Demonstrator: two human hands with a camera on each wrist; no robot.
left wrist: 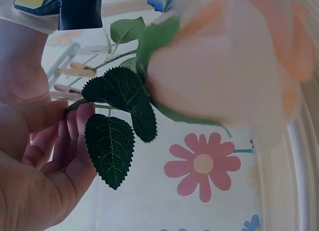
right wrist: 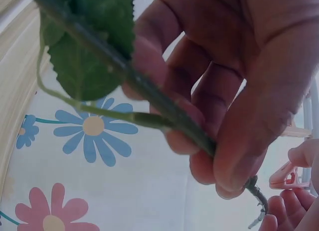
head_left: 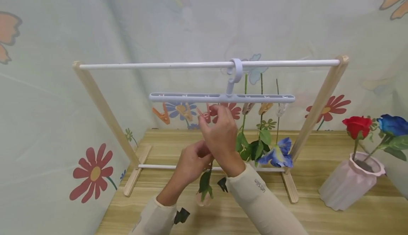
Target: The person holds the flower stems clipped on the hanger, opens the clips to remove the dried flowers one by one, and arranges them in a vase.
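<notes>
Between thumb and fingers, my left hand (head_left: 194,160) pinches the stem of a peach rose (left wrist: 209,76), which hangs bloom down with dark leaves (left wrist: 109,146) beside the fingers. In the right wrist view, the green stem (right wrist: 134,81) slants through that hand and its thin bent tip (right wrist: 259,201) pokes out. My right hand (head_left: 221,132) is higher up and pinches a pink clothespin (right wrist: 290,177) under the pale hanger (head_left: 191,98). The stem tip is just short of that pin. Two free pins, an orange one (head_left: 161,114) and a light-orange one (head_left: 185,112), hang to the left.
The hanger hooks over a white rod (head_left: 153,65) on a wooden stand (head_left: 105,111). Right of my hands, several stems hang clipped, among them a blue flower (head_left: 278,155). A pink vase (head_left: 349,182) holds a red rose (head_left: 357,127) and a blue rose (head_left: 393,125).
</notes>
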